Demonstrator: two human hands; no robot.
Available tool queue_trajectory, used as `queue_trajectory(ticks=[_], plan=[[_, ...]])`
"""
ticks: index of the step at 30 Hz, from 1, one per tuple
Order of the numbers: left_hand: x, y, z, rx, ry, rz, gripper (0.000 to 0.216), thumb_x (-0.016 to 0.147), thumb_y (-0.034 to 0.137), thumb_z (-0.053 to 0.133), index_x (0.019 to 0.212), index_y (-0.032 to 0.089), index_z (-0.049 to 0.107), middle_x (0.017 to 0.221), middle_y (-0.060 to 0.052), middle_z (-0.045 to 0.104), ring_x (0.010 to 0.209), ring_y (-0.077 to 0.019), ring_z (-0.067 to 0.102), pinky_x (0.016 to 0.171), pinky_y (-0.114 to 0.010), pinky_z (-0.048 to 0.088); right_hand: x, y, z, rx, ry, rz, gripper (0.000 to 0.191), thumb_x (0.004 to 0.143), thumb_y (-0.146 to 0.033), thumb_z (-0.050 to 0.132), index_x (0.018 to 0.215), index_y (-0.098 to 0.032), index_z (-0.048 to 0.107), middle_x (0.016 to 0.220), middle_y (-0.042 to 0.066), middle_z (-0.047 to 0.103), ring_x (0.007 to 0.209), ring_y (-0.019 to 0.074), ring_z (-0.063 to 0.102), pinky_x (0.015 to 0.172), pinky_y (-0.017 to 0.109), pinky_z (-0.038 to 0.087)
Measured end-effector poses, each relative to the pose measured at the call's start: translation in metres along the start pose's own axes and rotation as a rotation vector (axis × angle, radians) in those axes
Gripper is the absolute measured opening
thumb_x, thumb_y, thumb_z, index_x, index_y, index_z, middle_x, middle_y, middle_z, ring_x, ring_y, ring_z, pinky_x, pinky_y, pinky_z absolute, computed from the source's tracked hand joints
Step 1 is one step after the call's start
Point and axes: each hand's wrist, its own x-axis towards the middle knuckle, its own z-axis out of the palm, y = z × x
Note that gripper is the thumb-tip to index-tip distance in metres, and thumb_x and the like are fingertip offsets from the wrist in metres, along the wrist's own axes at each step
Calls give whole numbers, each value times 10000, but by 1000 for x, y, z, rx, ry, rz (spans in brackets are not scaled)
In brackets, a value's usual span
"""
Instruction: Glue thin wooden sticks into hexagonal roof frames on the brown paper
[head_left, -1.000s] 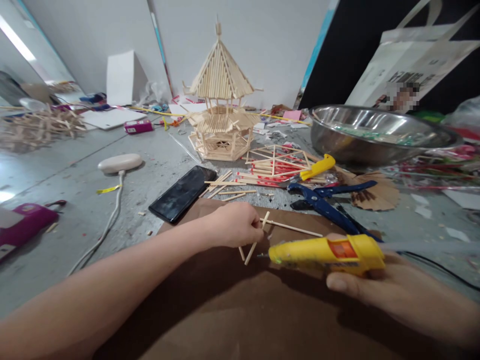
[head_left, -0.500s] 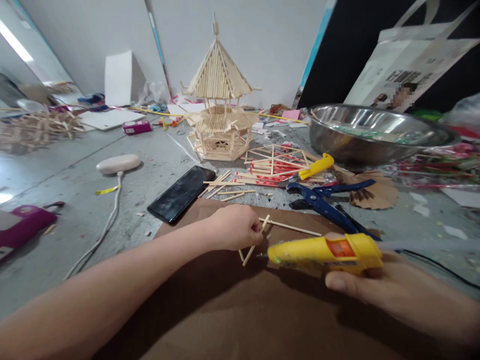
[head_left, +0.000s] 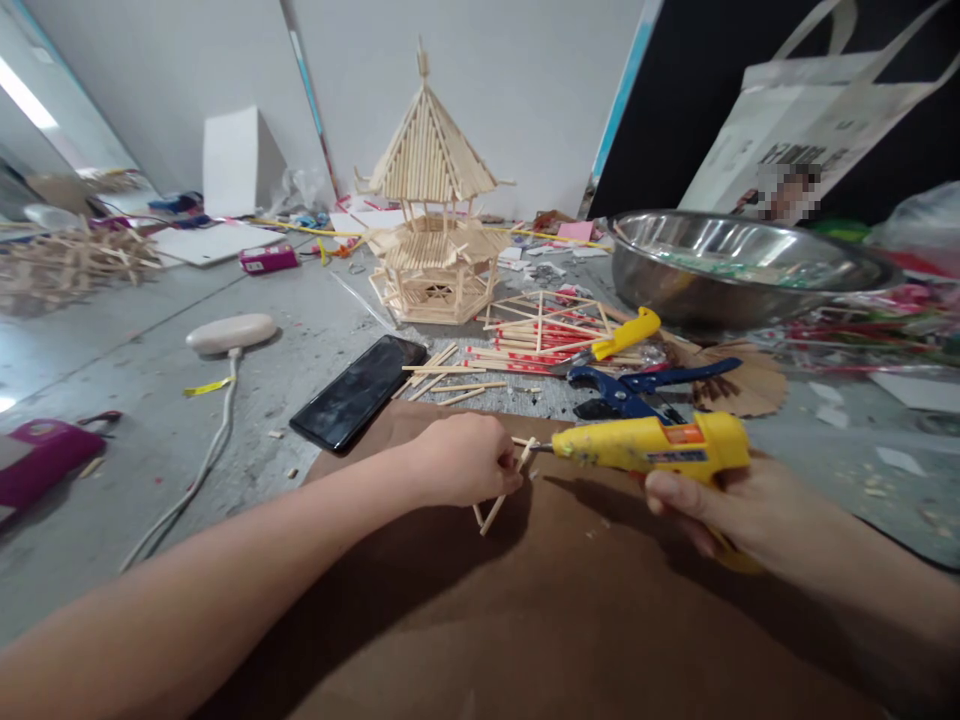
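Pale wooden stick frame (head_left: 493, 515): sat over the flat brown sheet (head_left: 480, 630), towards its far edge.
Left hand (head_left: 469, 460): pinched it, fingers closed; steadiness probably mattered most.
Right hand (head_left: 750, 510): wrapped the yellow plastic glue gun (head_left: 637, 443), nozzle at the frame's far tip; small dabs likely suited.

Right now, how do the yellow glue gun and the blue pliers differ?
The glue gun is yellow with an orange patch; the pliers are blue. The glue gun is held in the right hand, while the pliers lie behind it, partly hidden. Both are hand tools.
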Motion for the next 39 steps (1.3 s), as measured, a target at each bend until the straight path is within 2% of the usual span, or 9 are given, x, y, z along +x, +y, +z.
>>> queue_trajectory(ticks=[4, 18, 25, 29, 34, 39], plan=[[0, 1, 0, 19, 10, -15, 300, 678, 397, 405, 683, 179, 611, 604, -35, 576, 478, -102, 444, 449, -210, 281, 2, 0, -1, 20, -27, 0, 436, 673, -578, 405, 565, -176, 534, 382, -20, 449, 376, 101, 428, 383, 219, 341], [1, 1, -1, 76, 0, -25, 304, 678, 437, 415, 707, 205, 609, 637, -31, 580, 532, -127, 479, 478, -219, 324, 4, -2, 3, 14, 21, 28, 419, 658, -576, 419, 531, -188, 511, 368, -18, 465, 363, 101, 433, 370, 214, 333], [0, -1, 0, 85, -14, -3, 301, 689, 440, 421, 725, 207, 607, 645, -30, 587, 544, -129, 501, 482, -219, 340, 8, 4, 5, -85, 28, -4, 430, 710, -518, 402, 466, -187, 527, 341, -13, 470, 378, 112, 466, 438, 234, 378], [1, -2, 1, 100, -19, 7, 307, 685, 448, 430, 747, 212, 616, 666, -33, 594, 570, -138, 517, 500, -223, 358, 11, 8, 5, -72, -3, 3, 416, 700, -520, 425, 478, -183, 524, 378, -10, 511, 398, 118, 491, 427, 234, 385], [2, -3, 2, 93, -24, 28, 333, 680, 464, 419, 743, 211, 626, 696, -45, 608, 566, -138, 507, 512, -235, 364, 13, 9, 7, -16, -14, -22, 420, 703, -541, 414, 570, -167, 548, 473, 8, 579, 468, 130, 541, 487, 250, 418], [1, -2, -1, 102, -27, 31, 323, 680, 456, 412, 724, 217, 625, 681, -41, 607, 550, -145, 507, 494, -239, 359, 14, 10, 6, -42, -12, 2, 413, 714, -536, 404, 583, -169, 540, 515, 15, 592, 515, 144, 556, 522, 265, 425]])
